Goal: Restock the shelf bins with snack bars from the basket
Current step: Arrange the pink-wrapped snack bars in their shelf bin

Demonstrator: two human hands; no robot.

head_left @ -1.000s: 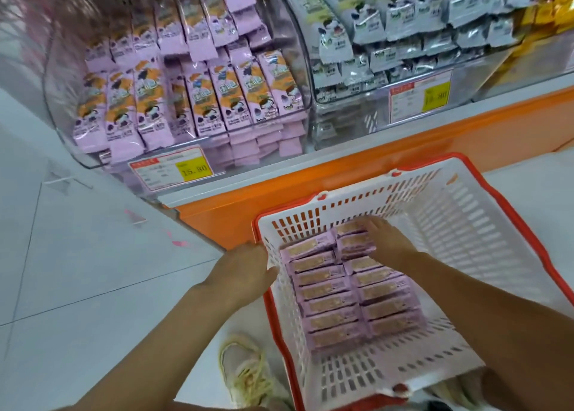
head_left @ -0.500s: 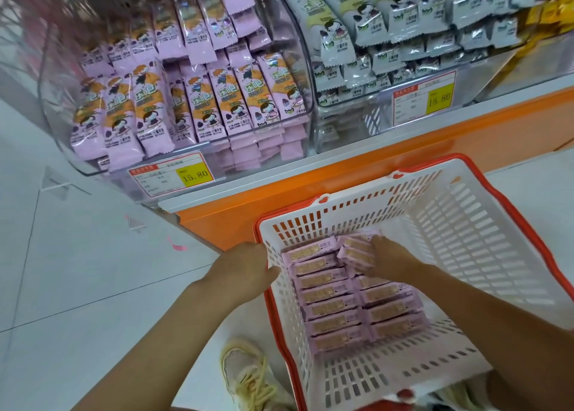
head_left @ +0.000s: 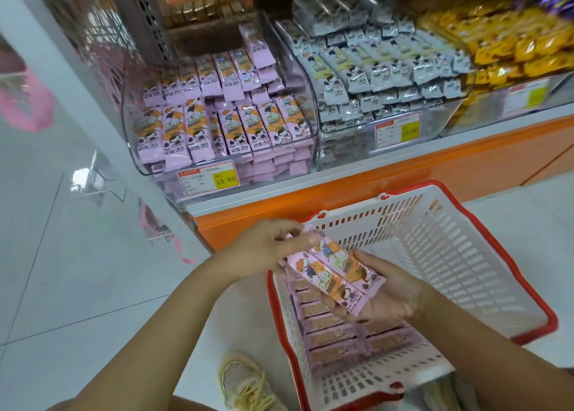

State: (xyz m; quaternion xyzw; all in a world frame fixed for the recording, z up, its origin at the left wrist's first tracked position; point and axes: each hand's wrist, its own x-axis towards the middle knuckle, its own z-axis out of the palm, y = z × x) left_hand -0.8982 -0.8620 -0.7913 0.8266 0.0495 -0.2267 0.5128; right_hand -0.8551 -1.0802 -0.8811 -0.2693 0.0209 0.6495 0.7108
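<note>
The right hand lies palm up w/ its grip curled under a small bunch of pink snack bars, picture side up. It looks like 2 or 3 bars, but that's hard to count. The left hand pinches the far end of the bunch. The bunch is in the air over the near left corner of the white basket, not in a bin yet. The spare bars lie in rows at the basket's bottom. The clear bin of pink bars sits ahead on the shelf, well apart from both hands. To do this bit well: line the ends up, keep pics facing up, hold firm but don't squash, then lay them flat on the front row, not in the grey-bar bin next door.
</note>
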